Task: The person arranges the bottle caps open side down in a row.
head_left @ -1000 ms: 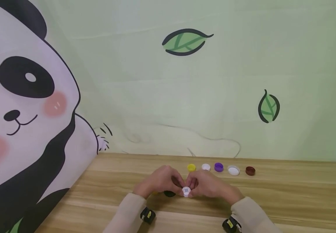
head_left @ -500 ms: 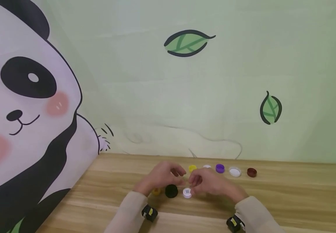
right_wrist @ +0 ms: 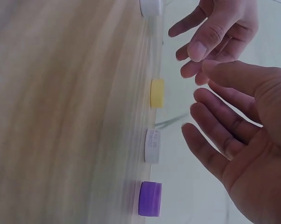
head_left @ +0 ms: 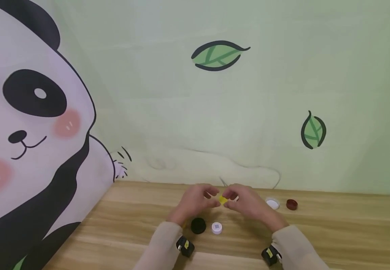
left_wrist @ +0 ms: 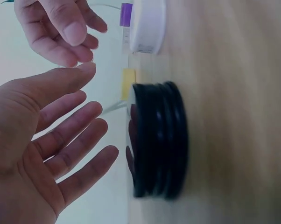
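Pale green wall (head_left: 154, 86) — cartoon panda (head_left: 56, 138), leaves (head_left: 218, 56) — behind wood-grain table (head_left: 343, 232).

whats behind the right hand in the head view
Past the right hand, a sliver of the printed white cap shows; the rest is covered. The purple cap, visible from the right wrist, is fully covered.

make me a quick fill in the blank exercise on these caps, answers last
1. In the head view, the cap between the left hand and right hand is ____.
2. There, the white cap with a gray square lies beside a cap coloured ____.
3. In the right wrist view, the cap nearest the bottom edge is ____.
4. In the head view, the dark red cap is the cap farthest to the ____.

Missing words: yellow; black; purple; right.
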### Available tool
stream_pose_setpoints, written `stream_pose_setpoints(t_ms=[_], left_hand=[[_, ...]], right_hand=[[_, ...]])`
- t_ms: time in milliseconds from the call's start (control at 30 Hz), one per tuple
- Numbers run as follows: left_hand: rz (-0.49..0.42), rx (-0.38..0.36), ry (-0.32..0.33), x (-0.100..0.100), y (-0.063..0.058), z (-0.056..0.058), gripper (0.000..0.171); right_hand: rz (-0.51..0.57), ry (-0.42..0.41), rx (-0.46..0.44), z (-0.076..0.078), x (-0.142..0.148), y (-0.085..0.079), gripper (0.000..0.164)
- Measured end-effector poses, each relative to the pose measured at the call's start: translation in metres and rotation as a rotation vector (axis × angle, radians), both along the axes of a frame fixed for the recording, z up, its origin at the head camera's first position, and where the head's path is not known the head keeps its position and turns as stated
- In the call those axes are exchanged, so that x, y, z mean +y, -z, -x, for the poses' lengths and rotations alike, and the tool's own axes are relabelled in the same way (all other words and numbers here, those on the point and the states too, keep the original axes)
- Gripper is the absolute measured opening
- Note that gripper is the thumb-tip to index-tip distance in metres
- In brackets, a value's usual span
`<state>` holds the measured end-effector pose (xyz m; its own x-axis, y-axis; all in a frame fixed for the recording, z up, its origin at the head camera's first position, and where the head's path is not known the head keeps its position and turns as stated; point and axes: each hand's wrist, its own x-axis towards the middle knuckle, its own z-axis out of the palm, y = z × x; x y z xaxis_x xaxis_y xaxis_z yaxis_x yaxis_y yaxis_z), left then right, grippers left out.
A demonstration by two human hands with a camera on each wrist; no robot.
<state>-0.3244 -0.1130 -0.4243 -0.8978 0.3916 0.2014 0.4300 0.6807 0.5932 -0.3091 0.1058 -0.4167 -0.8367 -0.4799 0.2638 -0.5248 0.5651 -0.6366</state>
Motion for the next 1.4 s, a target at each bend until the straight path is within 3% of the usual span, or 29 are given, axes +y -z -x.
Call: stream_pose_setpoints(t_ms=[433,967,1400], left_hand=[[-0.145,-0.084,-0.064,0.004,0.002,0.016,0.032],[-0.105,-0.119,-0.070,0.009,0.011,0.016,0.035],[-0.044,-0.082,-0.044,0.017,0.013,0.013,0.029]], right_hand=[[0.038,0.098,-0.086,0.024,-0.004,0.007,0.018],[-0.089,0.080,-0.085,0.035,-0.005,0.014,0.025],[-0.102,0.065,-0.073,0.036,-0.010,0.019,0.020]])
